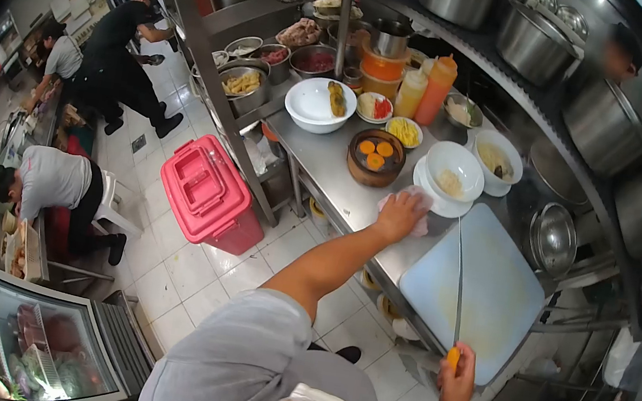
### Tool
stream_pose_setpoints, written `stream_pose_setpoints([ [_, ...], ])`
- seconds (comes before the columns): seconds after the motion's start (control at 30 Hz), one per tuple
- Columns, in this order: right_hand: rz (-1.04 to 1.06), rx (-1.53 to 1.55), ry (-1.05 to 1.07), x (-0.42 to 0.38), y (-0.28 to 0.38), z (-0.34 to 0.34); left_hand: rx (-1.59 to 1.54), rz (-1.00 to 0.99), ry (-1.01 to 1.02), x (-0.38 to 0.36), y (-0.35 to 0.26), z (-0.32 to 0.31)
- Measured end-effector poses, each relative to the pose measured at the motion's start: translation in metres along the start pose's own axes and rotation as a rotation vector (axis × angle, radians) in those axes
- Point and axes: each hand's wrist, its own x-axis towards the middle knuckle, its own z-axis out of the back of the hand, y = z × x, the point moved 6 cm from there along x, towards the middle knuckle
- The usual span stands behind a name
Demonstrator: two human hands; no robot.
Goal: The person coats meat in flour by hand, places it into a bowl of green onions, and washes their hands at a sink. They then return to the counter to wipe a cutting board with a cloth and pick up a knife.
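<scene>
My left hand [402, 215] presses a pink cloth [419, 224] onto the steel counter [339, 191], between the bamboo steamer and the cutting board. Closed round an orange handle, my right hand [456, 380] holds a long, thin-bladed knife [459, 281] over the pale blue cutting board [480, 293]. The blade reaches up to the stacked white bowl and plate [451, 172]. Left of these, the round bamboo steamer [375, 157] holds three orange rounds. A white bowl [319, 105] with a dark greenish piece sits farther back.
Squeeze bottles [437, 90], small bowls and food containers stand at the back of the counter. Pots [533, 46] line the shelf above. A pink lidded bin [213, 192] is on the tiled floor. Several people work at the left; a display fridge [32, 332] is lower left.
</scene>
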Motion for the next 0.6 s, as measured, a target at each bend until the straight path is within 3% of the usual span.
stream_pose_setpoints([
  [0.03, 0.004, -0.001, 0.003, -0.003, -0.003, 0.000, -0.027, 0.068, 0.135, 0.004, 0.008, -0.008],
  [0.13, -0.023, 0.100, 0.026, -0.020, -0.018, -0.010, -0.162, -0.009, 0.149, -0.031, 0.039, 0.026],
  [0.23, -0.109, 0.107, 0.081, -0.027, -0.034, -0.019, -0.049, 0.096, -0.014, -0.097, 0.090, 0.064],
  [0.3, -0.115, 0.085, 0.109, -0.022, -0.036, -0.023, -0.047, 0.471, 0.031, -0.148, 0.143, 0.082],
  [0.33, -0.103, 0.007, 0.217, -0.018, -0.029, -0.034, -0.164, 0.419, -0.293, -0.183, 0.168, 0.089],
  [0.37, -0.091, -0.073, 0.327, -0.015, -0.024, -0.044, -0.171, 0.688, -0.262, -0.221, 0.187, 0.091],
  [0.43, -0.110, -0.054, 0.418, 0.003, -0.026, -0.061, -0.202, 0.610, -0.369, -0.231, 0.158, 0.144],
  [0.47, -0.226, 0.001, 0.514, 0.007, -0.020, -0.079, -0.192, 0.539, -0.383, -0.228, 0.133, 0.172],
  [0.53, -0.386, 0.072, 0.688, 0.016, -0.017, -0.112, -0.099, 0.407, -0.368, -0.226, 0.086, 0.186],
  [0.6, -0.438, 0.086, 0.847, 0.036, -0.012, -0.148, -0.282, 0.245, -0.382, -0.214, 0.025, 0.191],
])
